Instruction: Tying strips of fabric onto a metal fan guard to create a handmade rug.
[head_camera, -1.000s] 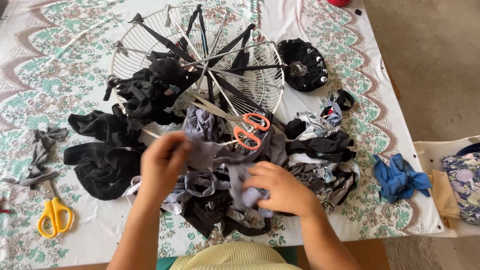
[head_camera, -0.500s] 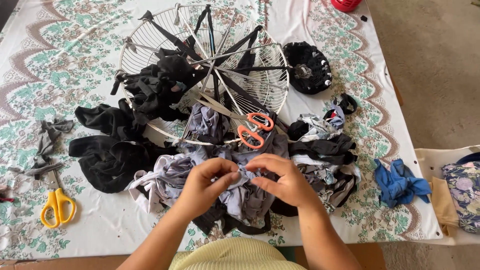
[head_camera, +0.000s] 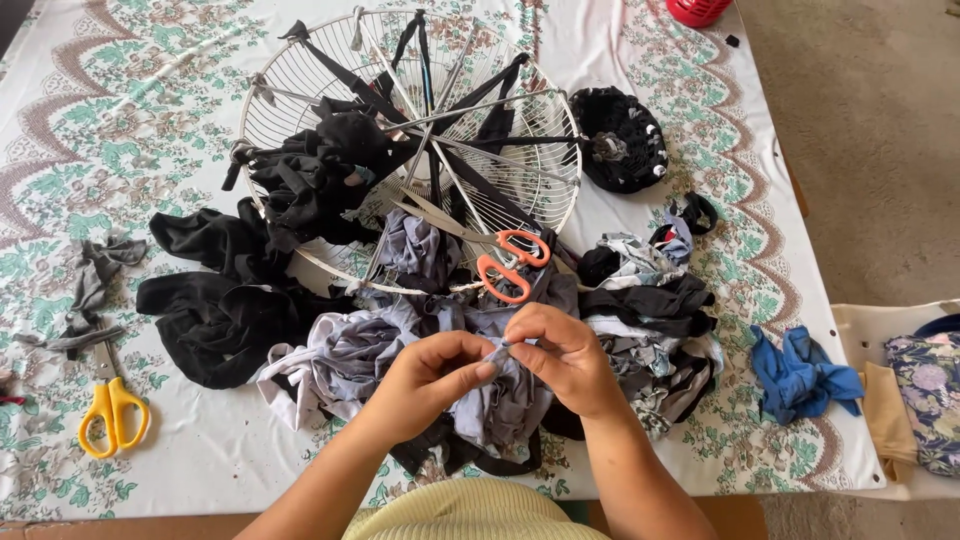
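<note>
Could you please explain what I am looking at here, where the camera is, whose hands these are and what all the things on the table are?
The camera sits on a person's head and looks down at their own two bare hands. The left hand and right hand pinch a strip of grey-lilac fabric between their fingertips, above a pile of grey and black cloth scraps. Behind it lies a round white wire grille with black strips tied across it, and orange-handled scissors rest on its near edge. Yellow-handled scissors lie at left, a blue rag at right, all on a floral tablecloth.
</note>
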